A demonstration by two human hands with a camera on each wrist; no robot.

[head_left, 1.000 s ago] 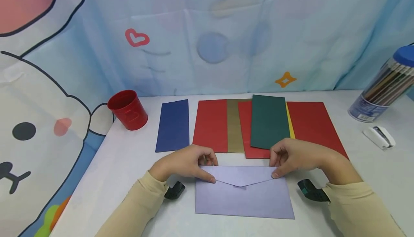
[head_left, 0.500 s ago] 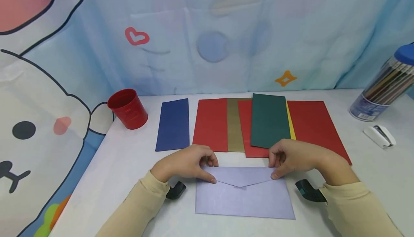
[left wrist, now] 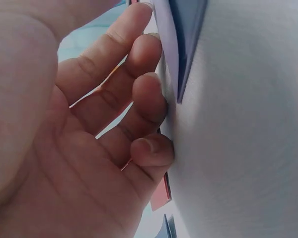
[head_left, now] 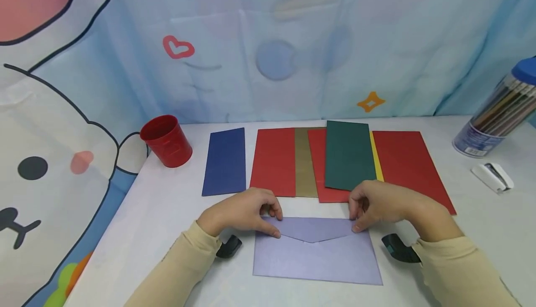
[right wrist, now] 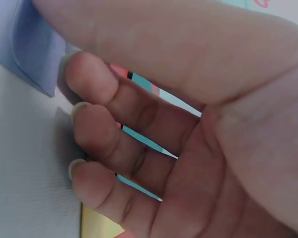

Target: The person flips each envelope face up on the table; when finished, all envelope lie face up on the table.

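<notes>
A pale lilac envelope (head_left: pixel 316 263) lies on the white table with its pointed flap (head_left: pixel 314 228) folded down toward the person. At the envelope's upper left corner, my left hand (head_left: pixel 247 210) pinches the top edge, thumb on the flap and curled fingers behind it. My right hand (head_left: pixel 387 204) grips the upper right corner in the same way. In the left wrist view the fingertips (left wrist: pixel 151 94) touch the table beside the envelope's corner (left wrist: pixel 174 59). The right wrist view shows the thumb against the envelope (right wrist: pixel 30 49) and the other fingers curled on the tabletop.
Behind the hands lie a blue envelope (head_left: pixel 224 163), red (head_left: pixel 273 163) and gold (head_left: pixel 305 163) ones, a green one (head_left: pixel 349 156) on top, and another red one (head_left: pixel 410 167). A red cup (head_left: pixel 167 142) stands left; a pencil jar (head_left: pixel 494 114) and white stapler-like item (head_left: pixel 492 177) are right.
The lilac envelope's top edge has shifted very slightly toward the person. A small tab that showed under the flap's tip is now almost hidden. Both hands stay at the corners.
</notes>
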